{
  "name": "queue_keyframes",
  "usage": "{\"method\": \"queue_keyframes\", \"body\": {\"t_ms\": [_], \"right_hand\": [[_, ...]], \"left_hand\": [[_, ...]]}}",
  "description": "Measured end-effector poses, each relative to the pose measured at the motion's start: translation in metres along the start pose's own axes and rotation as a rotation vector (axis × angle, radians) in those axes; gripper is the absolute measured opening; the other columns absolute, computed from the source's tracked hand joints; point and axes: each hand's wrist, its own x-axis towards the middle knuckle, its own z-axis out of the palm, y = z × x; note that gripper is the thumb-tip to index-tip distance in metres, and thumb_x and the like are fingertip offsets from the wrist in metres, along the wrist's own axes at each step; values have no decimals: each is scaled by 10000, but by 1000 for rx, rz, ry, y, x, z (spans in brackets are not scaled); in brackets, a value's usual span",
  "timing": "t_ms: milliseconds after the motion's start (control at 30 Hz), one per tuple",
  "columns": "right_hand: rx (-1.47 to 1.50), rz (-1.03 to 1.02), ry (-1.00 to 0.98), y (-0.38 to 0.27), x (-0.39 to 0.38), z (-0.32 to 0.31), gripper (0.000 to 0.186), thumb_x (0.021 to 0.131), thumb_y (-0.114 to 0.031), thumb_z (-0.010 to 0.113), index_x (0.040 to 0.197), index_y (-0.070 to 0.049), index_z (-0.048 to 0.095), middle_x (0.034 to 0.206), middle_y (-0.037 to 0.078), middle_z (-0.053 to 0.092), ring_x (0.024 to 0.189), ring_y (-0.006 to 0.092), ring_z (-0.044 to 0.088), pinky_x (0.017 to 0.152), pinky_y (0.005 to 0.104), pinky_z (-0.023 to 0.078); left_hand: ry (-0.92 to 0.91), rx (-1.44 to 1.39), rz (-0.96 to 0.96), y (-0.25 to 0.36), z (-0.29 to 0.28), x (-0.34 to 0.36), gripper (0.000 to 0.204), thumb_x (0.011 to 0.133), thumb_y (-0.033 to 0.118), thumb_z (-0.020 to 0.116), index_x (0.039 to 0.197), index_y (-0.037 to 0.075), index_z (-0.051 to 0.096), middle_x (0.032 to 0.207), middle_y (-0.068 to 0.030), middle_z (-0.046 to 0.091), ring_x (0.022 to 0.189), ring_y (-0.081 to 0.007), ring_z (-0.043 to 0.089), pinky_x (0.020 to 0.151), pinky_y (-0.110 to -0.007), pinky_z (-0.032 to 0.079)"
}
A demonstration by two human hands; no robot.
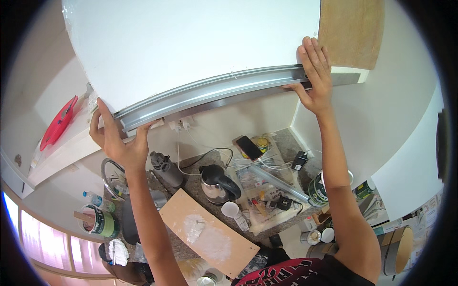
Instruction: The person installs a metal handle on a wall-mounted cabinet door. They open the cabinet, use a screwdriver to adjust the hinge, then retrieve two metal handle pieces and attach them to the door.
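A large white panel (195, 38) stretches above me, with a silvery metal profile (210, 93) along its lower edge. My left hand (117, 143) grips the lower left corner, index finger up at the side and thumb beneath the profile. Near the other end, my right hand (316, 78) has its fingers pressed together over the panel's right edge, its thumb under the profile. Behind the panel's right side shows a brown wooden surface (352, 33). A second metal strip (346, 79) runs just below and behind the profile.
Beneath my arms, a cluttered counter holds a kettle (214, 186), a grey bottle (166, 170), a phone (249, 148) with cables and a light wooden board (224, 252) with white powder. Paint buckets (109, 224) stand at the sides. A red dish (59, 123) rests on the left shelf.
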Motion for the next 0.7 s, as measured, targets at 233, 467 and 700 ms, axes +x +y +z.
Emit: {"method": "queue_keyframes", "body": {"t_ms": [233,467,700], "right_hand": [[-64,-65,62,10,-1,2,802,809,-381,820,1514,-76,591,1610,105,529,1541,296,423,1286,487,261],[-105,-73,82,6,3,-1,756,837,-381,798,1498,-68,605,1584,116,558,1516,309,461,1273,508,291],[-102,-61,87,2,3,2,734,869,-383,783,1499,-55,599,1584,140,553,1524,343,445,1282,527,279]], "left_hand": [[23,34,56,-1,5,-1,1056,638,313,1016,1506,-66,550,1325,-211,650,1269,-335,529,885,-374,531],[-65,154,126,12,-12,22,1158,653,376,991,1569,-78,447,1418,-239,612,1375,-375,462,1028,-428,495],[-117,22,116,-2,-13,23,1232,705,516,948,1611,-78,363,1540,-255,509,1455,-392,391,1104,-459,467]]}}
